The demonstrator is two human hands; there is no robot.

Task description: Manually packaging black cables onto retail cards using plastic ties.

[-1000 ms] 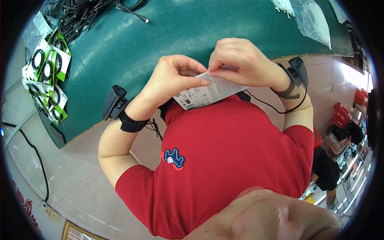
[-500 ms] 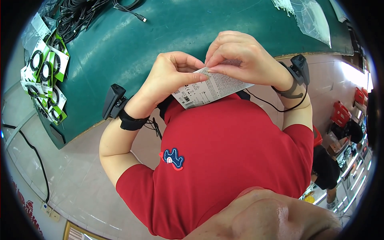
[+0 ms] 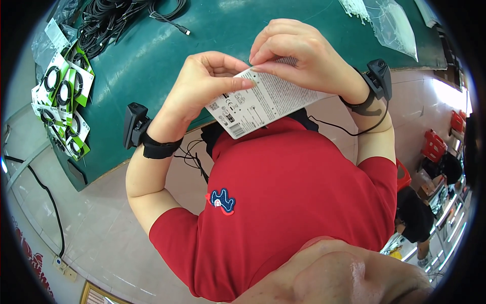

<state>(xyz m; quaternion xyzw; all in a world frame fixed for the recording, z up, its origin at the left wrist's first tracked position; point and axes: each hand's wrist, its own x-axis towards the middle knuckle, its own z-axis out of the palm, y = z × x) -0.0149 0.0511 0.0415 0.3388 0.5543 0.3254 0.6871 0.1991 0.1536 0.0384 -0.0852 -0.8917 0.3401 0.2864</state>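
A white printed packaging card (image 3: pixel 263 101) is held up in front of my red shirt, its back side covered in small print and symbols facing me. My left hand (image 3: pixel 207 78) pinches its upper left edge between thumb and fingers. My right hand (image 3: pixel 298 55) is closed at the upper edge beside the left fingertips, covering part of the card. What lies on the card's far side, and any small item between the right fingertips, is hidden.
Several cards with coiled black cables (image 3: pixel 63 93) lie piled on the green table (image 3: pixel 136 86) at the left. Bundled black cables (image 3: pixel 109 25) are at the far left. White zip ties (image 3: pixel 356 10) and a clear plastic bag (image 3: pixel 395 30) lie at the far right.
Both hands have moved slightly away from my body with the card, and more of its printed face now shows. The fingers still grip its upper edge.
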